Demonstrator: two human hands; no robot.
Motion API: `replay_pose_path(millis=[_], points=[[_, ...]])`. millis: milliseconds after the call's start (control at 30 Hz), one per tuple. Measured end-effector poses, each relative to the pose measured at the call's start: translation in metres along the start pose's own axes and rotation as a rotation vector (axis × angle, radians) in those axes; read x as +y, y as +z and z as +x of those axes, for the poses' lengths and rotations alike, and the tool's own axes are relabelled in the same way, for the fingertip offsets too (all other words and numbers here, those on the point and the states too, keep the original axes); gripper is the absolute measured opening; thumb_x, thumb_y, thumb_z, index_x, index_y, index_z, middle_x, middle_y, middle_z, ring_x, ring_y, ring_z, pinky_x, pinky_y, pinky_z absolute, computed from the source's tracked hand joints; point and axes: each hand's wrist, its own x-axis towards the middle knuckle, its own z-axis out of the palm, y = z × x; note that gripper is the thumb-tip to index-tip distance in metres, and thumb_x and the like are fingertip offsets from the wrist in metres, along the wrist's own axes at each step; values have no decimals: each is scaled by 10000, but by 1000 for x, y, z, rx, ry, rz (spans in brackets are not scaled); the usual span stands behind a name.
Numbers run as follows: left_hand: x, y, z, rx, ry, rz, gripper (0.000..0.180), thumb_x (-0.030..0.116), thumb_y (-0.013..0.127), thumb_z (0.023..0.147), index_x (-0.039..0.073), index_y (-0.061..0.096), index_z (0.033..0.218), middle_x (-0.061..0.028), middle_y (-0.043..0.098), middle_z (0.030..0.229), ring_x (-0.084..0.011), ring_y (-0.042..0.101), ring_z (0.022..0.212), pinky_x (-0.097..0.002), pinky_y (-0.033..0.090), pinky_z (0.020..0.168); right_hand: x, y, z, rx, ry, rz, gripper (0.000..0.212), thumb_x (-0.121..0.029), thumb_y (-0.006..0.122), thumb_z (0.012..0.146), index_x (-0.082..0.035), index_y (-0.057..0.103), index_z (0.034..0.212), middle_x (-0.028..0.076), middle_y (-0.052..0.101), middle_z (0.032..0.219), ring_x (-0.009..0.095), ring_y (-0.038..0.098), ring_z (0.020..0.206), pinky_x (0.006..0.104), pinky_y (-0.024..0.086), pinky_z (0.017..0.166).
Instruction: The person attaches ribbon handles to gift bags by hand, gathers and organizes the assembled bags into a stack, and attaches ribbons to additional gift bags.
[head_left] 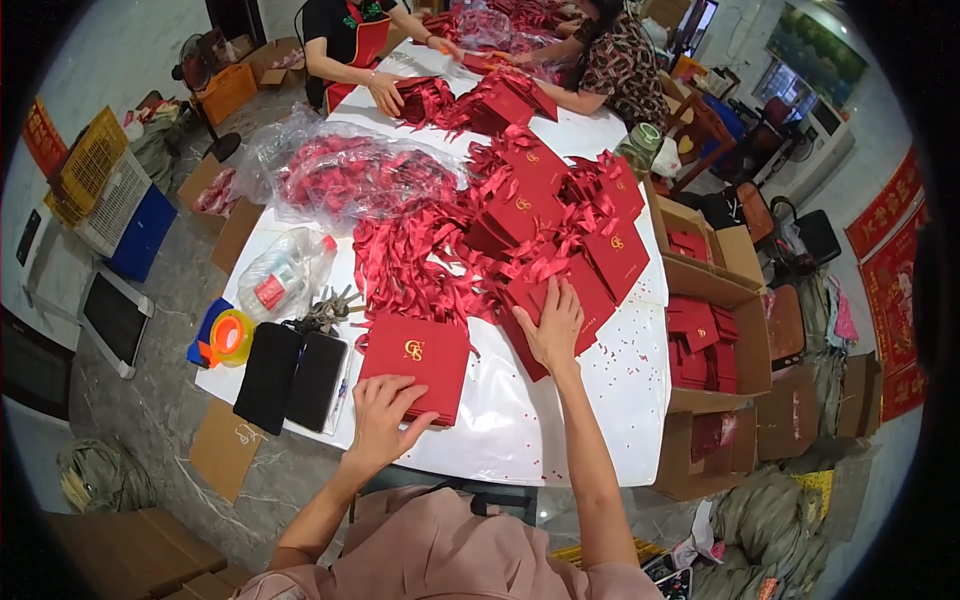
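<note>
Near the table's front edge lies a small stack of red square paper bags (425,352) with a gold emblem on the top one. My left hand (385,408) rests on its lower left part, fingers laid out and the thumb along the near edge. To the right, my right hand (555,322) lies with spread fingers on a larger heap of red bags (590,290). Dark red ribbon handles (410,262) tangle between the two groups, running up to more ribbons under clear plastic (365,165). Whatever is under my palms is hidden.
Left on the white table (490,430) are a plastic bottle (270,285), keys (333,308), a phone (316,378), a black pouch (268,372) and an orange tape roll (232,335). Cartons of red bags (705,345) stand right. Two people work at the far end.
</note>
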Motion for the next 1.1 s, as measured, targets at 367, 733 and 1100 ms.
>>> replay_pose_path(millis=[367,733,1100], points=[[3,-3,2,21,12,-21,432,317,815,762,93,693,1111,-101,611,1181,-307,542,1130,-446,354,986,5,-29,-18,134,-27,130,873,-460,715,869,12,326,1492,274,365,1487,418,340,1391,554,230,1154],[-11,-12,3,78,-78,-4,403,277,811,759,97,693,1100,-114,596,1228,-322,516,1195,-451,346,1008,3,-40,-62,260,-12,76,994,-501,806,758,-8,344,1487,282,325,1487,468,315,1387,597,227,1129],[13,-17,37,96,7,-82,406,246,812,756,104,691,1117,-110,589,1248,-320,519,1205,-451,352,1007,32,-12,-64,17,-81,72,946,-357,810,744,-80,337,1516,253,249,1554,446,238,1439,587,211,1157]])
